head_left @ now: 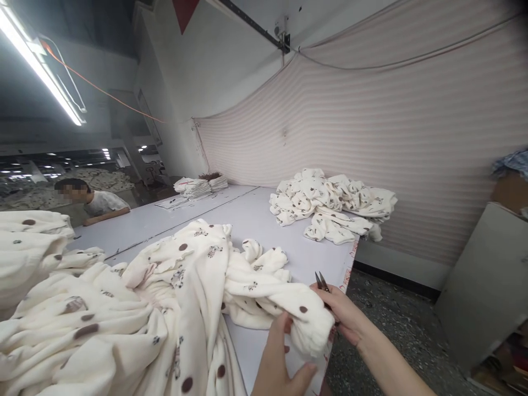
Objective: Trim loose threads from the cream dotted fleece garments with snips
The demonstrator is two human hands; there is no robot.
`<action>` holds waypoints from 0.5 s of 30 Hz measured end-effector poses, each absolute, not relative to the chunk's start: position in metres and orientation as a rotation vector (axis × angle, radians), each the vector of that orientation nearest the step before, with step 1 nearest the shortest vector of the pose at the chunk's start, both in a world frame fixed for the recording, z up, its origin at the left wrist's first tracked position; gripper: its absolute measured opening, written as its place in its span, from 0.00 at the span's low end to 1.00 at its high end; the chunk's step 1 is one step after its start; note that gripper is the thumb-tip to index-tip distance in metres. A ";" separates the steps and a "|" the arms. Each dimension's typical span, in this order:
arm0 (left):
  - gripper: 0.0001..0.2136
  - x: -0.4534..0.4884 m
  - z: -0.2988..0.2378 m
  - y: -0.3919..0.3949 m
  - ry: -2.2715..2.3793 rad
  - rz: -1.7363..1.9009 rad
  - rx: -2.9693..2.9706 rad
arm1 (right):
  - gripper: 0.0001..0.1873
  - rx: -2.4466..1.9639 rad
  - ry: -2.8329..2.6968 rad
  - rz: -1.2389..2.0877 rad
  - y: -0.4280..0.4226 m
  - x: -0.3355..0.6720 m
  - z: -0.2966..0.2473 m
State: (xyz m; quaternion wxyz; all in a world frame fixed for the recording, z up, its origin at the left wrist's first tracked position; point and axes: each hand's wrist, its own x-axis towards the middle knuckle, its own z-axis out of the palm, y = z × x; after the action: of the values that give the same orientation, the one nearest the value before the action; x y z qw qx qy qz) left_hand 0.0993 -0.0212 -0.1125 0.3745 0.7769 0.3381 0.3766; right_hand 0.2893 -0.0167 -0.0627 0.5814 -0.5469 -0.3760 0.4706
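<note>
A cream fleece garment [264, 289] with brown dots lies heaped at the near edge of a white table [264, 220]. My left hand [280, 363] grips the end of one of its sleeves, thumb and fingers pinched on the cloth. My right hand [340, 313] is at the same sleeve end from the right, closed round a small pair of thread snips [322, 281] whose dark blades point up.
More cream spotted garments [82, 319] are piled at the near left. Another heap [334, 206] lies at the table's far right corner, folded stacks [198, 188] at the far end. A person [88, 203] leans on the table's left side. A grey cabinet [487, 286] stands right.
</note>
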 end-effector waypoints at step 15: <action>0.29 0.086 -0.081 -0.039 1.200 1.198 1.861 | 0.14 -1.268 -1.442 0.736 -0.080 0.244 -0.064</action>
State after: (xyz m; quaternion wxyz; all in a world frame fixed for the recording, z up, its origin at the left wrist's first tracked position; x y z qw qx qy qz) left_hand 0.0860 -0.0387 -0.0808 0.3069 0.7033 0.4538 0.4530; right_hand 0.2444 -0.0797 -0.0645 0.5162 -0.5280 -0.6007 0.3065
